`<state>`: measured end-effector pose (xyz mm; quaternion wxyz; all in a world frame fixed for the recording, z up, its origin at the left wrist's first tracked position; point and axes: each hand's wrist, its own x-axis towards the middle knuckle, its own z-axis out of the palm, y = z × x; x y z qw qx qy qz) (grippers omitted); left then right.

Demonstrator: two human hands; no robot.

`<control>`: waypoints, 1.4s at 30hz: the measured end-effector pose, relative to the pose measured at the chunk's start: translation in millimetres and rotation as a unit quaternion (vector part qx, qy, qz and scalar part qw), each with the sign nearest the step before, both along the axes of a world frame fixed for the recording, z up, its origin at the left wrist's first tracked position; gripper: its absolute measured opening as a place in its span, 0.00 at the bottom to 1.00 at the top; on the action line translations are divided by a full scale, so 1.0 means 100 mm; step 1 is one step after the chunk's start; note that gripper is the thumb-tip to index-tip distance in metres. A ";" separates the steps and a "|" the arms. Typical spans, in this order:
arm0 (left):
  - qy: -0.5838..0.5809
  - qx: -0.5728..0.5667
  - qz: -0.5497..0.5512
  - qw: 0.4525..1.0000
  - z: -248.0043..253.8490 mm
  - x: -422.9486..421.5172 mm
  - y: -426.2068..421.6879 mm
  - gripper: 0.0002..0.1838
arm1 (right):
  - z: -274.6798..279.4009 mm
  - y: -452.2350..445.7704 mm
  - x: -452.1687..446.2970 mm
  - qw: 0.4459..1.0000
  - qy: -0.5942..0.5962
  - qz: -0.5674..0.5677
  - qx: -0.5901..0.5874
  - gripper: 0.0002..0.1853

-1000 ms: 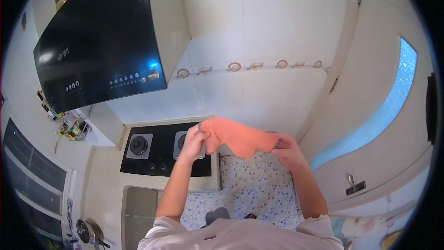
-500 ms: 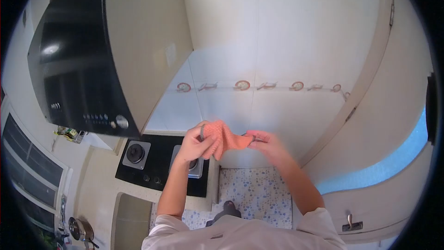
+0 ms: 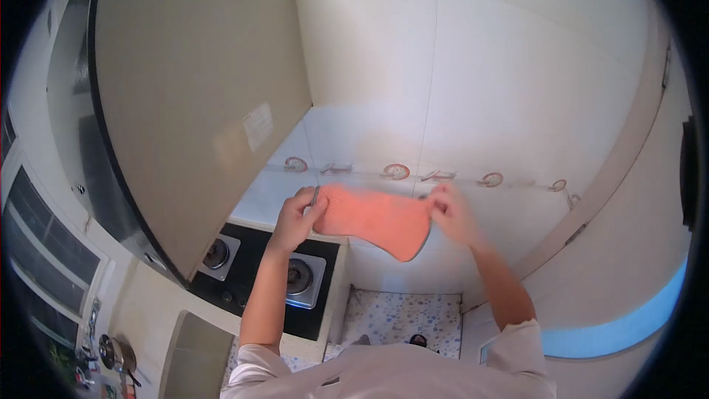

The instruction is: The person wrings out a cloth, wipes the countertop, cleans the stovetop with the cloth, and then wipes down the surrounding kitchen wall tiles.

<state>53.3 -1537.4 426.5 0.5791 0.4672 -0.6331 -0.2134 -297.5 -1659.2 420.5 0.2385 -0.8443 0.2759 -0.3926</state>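
An orange cloth (image 3: 373, 220) with a dark edge is stretched out between my two hands, in front of the tiled wall. My left hand (image 3: 297, 220) pinches its left end, thumb on the near face. At the upper right corner, my right hand (image 3: 452, 214) grips the cloth with closed fingers, slightly blurred. The cloth's lower right corner hangs free. Beneath and to the left lies a black gas stove (image 3: 255, 273), partly covered by my left forearm.
A range hood (image 3: 199, 81) juts out at upper left. The pale counter (image 3: 148, 281) carries a metal pot (image 3: 117, 355) at lower left. A door (image 3: 620, 251) with a blue curved panel stands at right. Patterned floor tiles (image 3: 402, 318) show below.
The cloth was bunched up and is now spread nearly flat. My hands have moved farther apart, the right one to the right. The view has shifted, showing more of the hood's side.
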 end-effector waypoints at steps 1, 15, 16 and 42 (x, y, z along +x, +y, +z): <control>0.033 0.010 0.019 0.999 -0.01 -0.04 -0.06 0.11 | 0.12 -0.15 0.05 0.997 -0.051 -0.023 -0.051 0.05; 0.266 -0.028 0.168 0.949 1.25 -0.36 -1.49 0.09 | 1.59 -1.32 1.10 0.928 -0.168 -0.278 -0.181 0.07; 0.300 -0.062 0.169 0.937 1.20 -0.34 -1.62 0.14 | 1.56 -1.32 1.15 0.916 -0.173 -0.296 -0.210 0.07; -0.267 -0.283 0.426 0.817 1.62 -0.28 -2.41 0.35 | 2.00 -1.26 1.91 0.794 -0.035 -0.304 -0.526 0.28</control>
